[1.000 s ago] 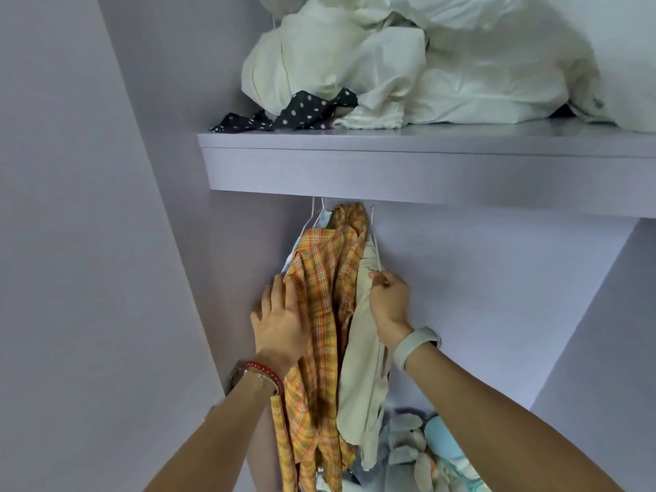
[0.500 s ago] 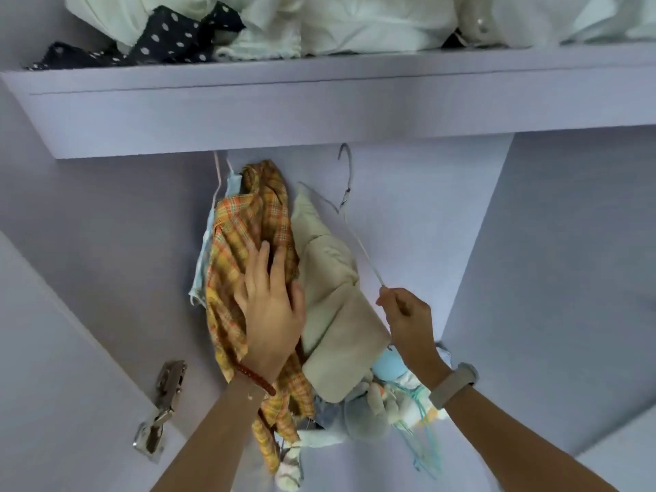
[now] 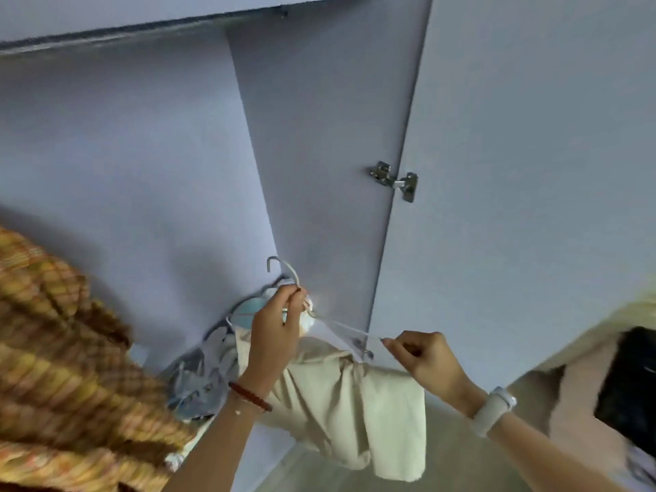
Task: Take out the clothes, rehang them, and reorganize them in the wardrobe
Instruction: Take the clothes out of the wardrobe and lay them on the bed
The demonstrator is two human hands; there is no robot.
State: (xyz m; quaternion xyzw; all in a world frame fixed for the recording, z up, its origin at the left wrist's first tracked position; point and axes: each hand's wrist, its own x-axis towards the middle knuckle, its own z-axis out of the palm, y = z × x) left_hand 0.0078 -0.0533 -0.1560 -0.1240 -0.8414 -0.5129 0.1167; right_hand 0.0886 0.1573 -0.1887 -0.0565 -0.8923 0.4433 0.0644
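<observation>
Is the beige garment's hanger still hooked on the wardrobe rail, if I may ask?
No, the hanger hook points free in the air, held by the left hand and right hand.

Home bedroom: wardrobe door [image 3: 514, 172], hinge [image 3: 394, 181], hanging clothes [image 3: 53, 349].

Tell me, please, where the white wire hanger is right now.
In the head view the white wire hanger is low in the middle, off the rail, held between the left hand and the right hand, with the beige garment hanging from it.
</observation>
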